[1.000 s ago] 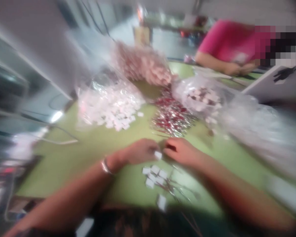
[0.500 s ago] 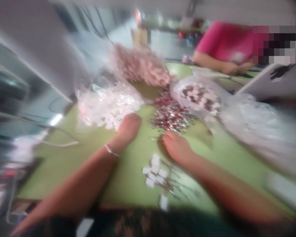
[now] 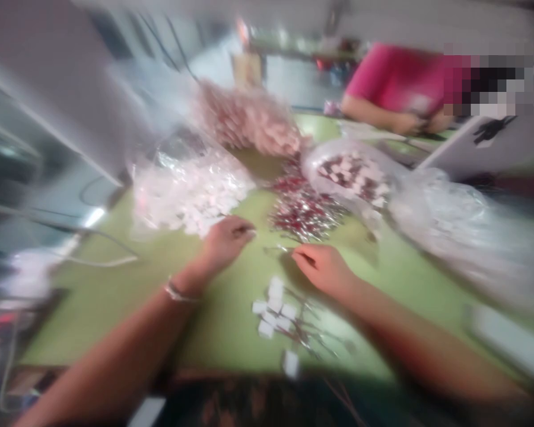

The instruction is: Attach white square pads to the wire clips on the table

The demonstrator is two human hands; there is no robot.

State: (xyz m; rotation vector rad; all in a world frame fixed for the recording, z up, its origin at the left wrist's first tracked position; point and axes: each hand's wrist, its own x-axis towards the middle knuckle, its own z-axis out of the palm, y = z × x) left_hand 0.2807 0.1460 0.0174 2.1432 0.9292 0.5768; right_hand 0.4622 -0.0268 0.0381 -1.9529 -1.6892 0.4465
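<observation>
My left hand [image 3: 225, 240] is closed in a pinch, with a small white piece [image 3: 251, 233] at its fingertips. It is just in front of the loose white pieces [image 3: 204, 207] at the mouth of a clear plastic bag [image 3: 160, 184]. Also pinched closed, my right hand [image 3: 323, 267] holds a thin silvery wire-like piece [image 3: 281, 248] that points left. Just beyond it lies a heap of thin red and silver pieces [image 3: 305, 210]. Nearer to me, several white blocks with thin dark leads [image 3: 276, 311] lie on the green table [image 3: 222, 332]. Blur hides finer detail.
A bundle of pale pink pieces [image 3: 253, 121] lies at the back. Right of the heap is a bag of white and dark red pieces [image 3: 356, 175], then a crumpled clear bag [image 3: 454, 207]. A person in a pink top [image 3: 391, 77] sits across the table.
My left hand has drawn back a little from the white pieces and turned, showing its pinch and the white piece. My right hand stays nearly in place. The view has shifted slightly.
</observation>
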